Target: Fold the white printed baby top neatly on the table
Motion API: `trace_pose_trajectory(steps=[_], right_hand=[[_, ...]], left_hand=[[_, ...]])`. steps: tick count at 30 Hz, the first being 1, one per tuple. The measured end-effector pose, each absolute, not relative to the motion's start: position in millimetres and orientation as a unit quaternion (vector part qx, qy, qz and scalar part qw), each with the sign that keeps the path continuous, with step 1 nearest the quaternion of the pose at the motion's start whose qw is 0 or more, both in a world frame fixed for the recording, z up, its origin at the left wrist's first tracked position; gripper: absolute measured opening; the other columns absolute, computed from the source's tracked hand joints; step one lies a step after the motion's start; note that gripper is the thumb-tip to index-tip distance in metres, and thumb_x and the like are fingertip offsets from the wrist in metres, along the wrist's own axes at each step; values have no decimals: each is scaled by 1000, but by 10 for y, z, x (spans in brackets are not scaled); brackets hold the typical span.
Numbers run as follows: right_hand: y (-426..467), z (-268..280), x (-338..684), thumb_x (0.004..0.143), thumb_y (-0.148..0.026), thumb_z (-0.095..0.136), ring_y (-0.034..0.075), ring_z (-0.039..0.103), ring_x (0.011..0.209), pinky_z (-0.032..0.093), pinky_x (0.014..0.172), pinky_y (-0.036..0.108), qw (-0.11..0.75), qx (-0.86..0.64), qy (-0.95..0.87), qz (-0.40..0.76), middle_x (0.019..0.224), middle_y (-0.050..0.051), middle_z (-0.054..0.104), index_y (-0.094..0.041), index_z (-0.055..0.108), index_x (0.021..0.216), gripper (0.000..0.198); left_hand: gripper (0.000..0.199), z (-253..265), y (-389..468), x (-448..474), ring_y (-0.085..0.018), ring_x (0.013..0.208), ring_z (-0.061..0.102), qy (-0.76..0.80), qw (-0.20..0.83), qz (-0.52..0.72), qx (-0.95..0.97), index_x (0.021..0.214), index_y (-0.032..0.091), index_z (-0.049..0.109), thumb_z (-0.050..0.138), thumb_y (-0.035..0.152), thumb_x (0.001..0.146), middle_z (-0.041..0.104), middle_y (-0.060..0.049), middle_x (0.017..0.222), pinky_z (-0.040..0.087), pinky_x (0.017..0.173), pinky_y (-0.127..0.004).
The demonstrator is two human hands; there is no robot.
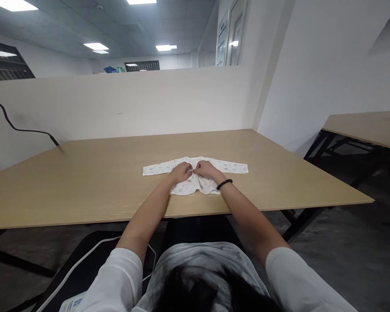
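A small white long-sleeved baby shirt (233, 167) with a faint print lies on the wooden table, its two sleeves spread out to the sides. My left hand (182, 171) is closed on the fabric at the middle of the front, fingers curled. Right beside it, my right hand (205, 168) pinches the shirt at the same spot, and a dark beaded bracelet (224, 184) circles that wrist. Below the hands the lower front bunches into a raised fold, with the hem toward me. Whatever small part lies between the fingertips is too small to make out.
The light wooden table (94, 182) meets a low white partition (143, 106) at its far side. A black cable (29, 130) hangs over the back left corner. Another table (370, 125) stands to the right. A white cord (81, 260) runs beside me on the left.
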State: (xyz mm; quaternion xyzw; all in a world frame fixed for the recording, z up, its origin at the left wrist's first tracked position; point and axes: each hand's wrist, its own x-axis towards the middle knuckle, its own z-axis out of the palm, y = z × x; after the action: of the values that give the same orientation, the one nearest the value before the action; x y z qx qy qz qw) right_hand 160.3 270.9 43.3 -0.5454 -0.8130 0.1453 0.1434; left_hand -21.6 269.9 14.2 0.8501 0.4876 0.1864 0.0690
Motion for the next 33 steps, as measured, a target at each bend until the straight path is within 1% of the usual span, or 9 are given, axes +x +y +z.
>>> trace_pose_trajectory(steps=[4, 7, 11, 15, 18, 22, 27, 30, 33], right_hand=[[2794, 473, 1464, 71, -20, 66, 20, 63, 72, 37, 58, 25, 118, -573, -803, 110, 82, 14, 71, -9, 70, 82, 16], [2814, 441, 1412, 74, -23, 64, 23, 65, 82, 40, 63, 26, 116, -574, -806, 88, 91, 16, 72, -10, 69, 87, 19], [2770, 329, 1451, 84, -34, 58, 25, 64, 96, 42, 72, 27, 131, -570, -808, 70, 104, 13, 71, -14, 64, 110, 34], [2741, 258, 1507, 88, -40, 55, 26, 63, 105, 44, 79, 29, 148, -549, -821, 53, 115, 12, 68, -17, 53, 130, 49], [2738, 251, 1503, 90, -40, 53, 26, 61, 110, 44, 83, 30, 143, -538, -829, 47, 118, 13, 67, -19, 58, 127, 42], [2732, 252, 1486, 91, -40, 51, 27, 62, 107, 44, 82, 31, 139, -538, -830, 49, 111, 13, 69, -21, 64, 120, 37], [2749, 231, 1530, 88, -40, 55, 27, 63, 101, 44, 78, 30, 162, -551, -816, 62, 109, 13, 69, -18, 61, 121, 40], [2771, 227, 1566, 83, -35, 60, 24, 64, 94, 43, 74, 28, 196, -572, -791, 98, 104, 11, 71, -16, 64, 109, 33], [2789, 235, 1587, 80, -28, 59, 20, 63, 87, 41, 69, 25, 210, -574, -782, 123, 99, 8, 72, -17, 68, 93, 19]], left_hand=[[43, 118, 2702, -222, -25, 117, 54, 520, 66, 171, 835, 129, 19, 53, 46, 30, 88, 57, -12, 126, 44, 99, -36], [54, 108, 2701, -207, -29, 124, 47, 551, 55, 155, 818, 141, 25, 43, 45, 36, 89, 53, -11, 130, 39, 103, -42], [51, 112, 2691, -185, -33, 126, 42, 584, 46, 134, 799, 140, 32, 45, 42, 44, 90, 52, -10, 129, 33, 106, -50], [50, 125, 2683, -177, -33, 126, 42, 592, 49, 132, 794, 138, 32, 48, 40, 44, 90, 51, -10, 129, 31, 106, -51], [48, 125, 2684, -178, -34, 125, 42, 589, 53, 139, 794, 135, 30, 51, 40, 43, 90, 52, -11, 125, 31, 105, -51], [47, 112, 2684, -189, -34, 124, 42, 582, 54, 158, 796, 132, 28, 54, 43, 42, 88, 53, -12, 123, 33, 105, -51], [46, 115, 2684, -217, -31, 118, 49, 560, 60, 197, 802, 128, 23, 57, 51, 34, 84, 57, -11, 118, 40, 100, -44], [36, 137, 2686, -210, -27, 111, 55, 542, 68, 221, 808, 114, 19, 64, 52, 26, 81, 62, -10, 112, 45, 96, -37], [24, 158, 2681, -178, -25, 99, 60, 525, 81, 231, 815, 96, 18, 70, 53, 26, 80, 67, -9, 100, 48, 88, -34]])
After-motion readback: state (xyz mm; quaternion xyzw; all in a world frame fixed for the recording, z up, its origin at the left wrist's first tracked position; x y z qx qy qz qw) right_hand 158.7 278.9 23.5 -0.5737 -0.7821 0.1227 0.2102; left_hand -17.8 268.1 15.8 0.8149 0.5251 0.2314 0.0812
